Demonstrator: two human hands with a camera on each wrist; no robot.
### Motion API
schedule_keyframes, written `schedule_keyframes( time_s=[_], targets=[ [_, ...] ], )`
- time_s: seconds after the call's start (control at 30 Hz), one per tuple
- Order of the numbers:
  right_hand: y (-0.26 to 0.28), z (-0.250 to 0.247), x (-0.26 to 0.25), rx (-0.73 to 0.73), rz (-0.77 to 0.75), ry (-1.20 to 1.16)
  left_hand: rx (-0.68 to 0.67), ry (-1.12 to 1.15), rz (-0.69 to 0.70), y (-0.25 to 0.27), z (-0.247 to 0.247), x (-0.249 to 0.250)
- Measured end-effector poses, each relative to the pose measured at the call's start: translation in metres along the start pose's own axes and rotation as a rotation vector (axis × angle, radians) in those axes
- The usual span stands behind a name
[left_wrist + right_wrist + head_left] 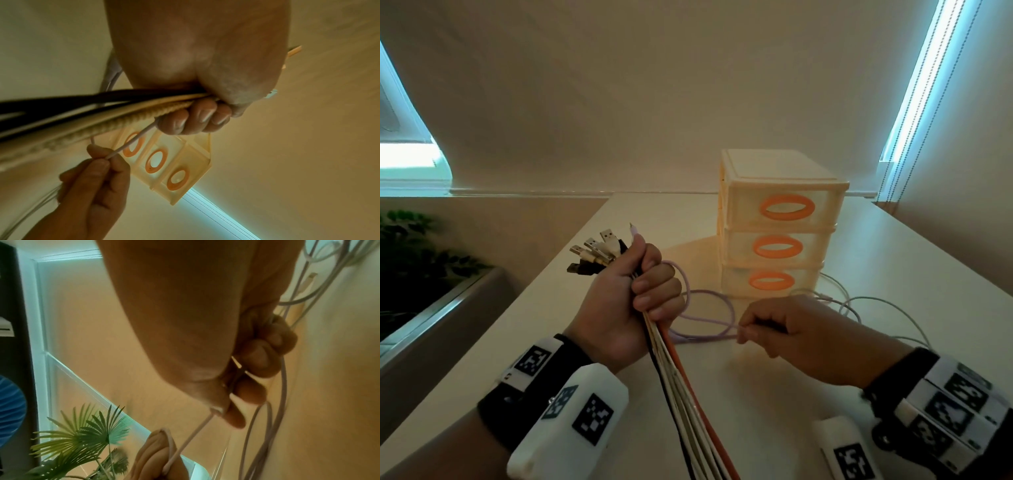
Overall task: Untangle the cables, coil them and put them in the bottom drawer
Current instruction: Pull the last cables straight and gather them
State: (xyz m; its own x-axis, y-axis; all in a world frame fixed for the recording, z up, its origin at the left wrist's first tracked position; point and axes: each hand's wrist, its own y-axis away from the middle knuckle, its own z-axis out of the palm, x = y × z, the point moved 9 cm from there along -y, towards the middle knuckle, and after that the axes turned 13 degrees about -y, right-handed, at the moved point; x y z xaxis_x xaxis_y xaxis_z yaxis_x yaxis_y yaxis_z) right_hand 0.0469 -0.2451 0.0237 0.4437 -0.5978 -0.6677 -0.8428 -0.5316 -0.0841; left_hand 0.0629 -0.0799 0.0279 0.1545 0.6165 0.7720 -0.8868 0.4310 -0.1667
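My left hand (633, 301) grips a bundle of several cables (681, 387), black, cream and orange, held upright above the table. Their USB plugs (594, 255) fan out over the fist and the cords run down toward me. A lilac cable (709, 317) loops out of that fist across the table to my right hand (777, 330), which pinches it between thumb and fingers. In the left wrist view the right hand (98, 172) pinches a thin pale cable (131, 142). The three-drawer unit (777, 226) stands behind, all drawers closed; the bottom drawer (770, 281) has an orange handle.
Thin white cables (859, 301) lie loose on the white table (688, 212) to the right of the drawers. A planter with green leaves (410, 246) sits beyond the table's left edge. A wall and window blinds stand behind.
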Motion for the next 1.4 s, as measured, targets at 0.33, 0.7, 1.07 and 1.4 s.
schedule_keyframes(
  time_s=[0.33,0.7,1.07,1.4],
  targets=[
    [0.0,-0.032,0.017,0.255,0.106,0.072,-0.215,-0.121,-0.186,0.007,0.025,-0.026],
    [0.003,-0.004,-0.072,0.287,-0.35,-0.009,0.011,-0.186,-0.054,0.002,0.03,-0.024],
    [-0.017,-0.017,0.018,0.105,0.028,0.031,0.127,-0.056,-0.03,-0.008,0.001,-0.011],
    [-0.003,-0.017,0.028,-0.014,0.034,-0.102,-0.083,-0.031,-0.117,-0.014,0.011,-0.018]
  ],
)
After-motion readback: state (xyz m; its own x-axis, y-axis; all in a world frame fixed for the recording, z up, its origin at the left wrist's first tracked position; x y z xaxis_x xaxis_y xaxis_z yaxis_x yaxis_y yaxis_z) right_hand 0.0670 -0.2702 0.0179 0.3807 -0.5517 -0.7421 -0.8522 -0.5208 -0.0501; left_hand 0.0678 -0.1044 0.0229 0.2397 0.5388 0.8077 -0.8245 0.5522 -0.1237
